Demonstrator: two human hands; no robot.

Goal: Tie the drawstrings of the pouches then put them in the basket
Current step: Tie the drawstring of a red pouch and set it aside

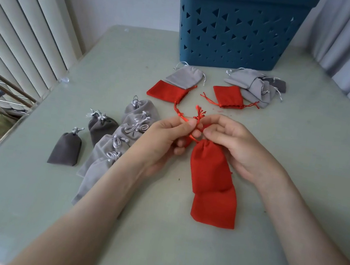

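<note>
While pinching the thin red drawstring (197, 115) at centre frame with curled fingers of left hand (163, 139) and right hand (236, 146), holds up the neck of the long red velvet pouch (212, 179), body lying just below on the pale green table (300, 175). Left of centre, tied grey velvet pouches (122, 140); upper centre, untied red and grey pouches (228, 96) near the blue perforated plastic basket (232, 26).

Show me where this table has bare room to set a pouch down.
Bare: the pale green table's right side, beside the right hand; also its far-left corner. Crowded: tied grey velvet pouches left of the left hand, untied pouches before the blue plastic basket. Both pinch red drawstrings.
</note>
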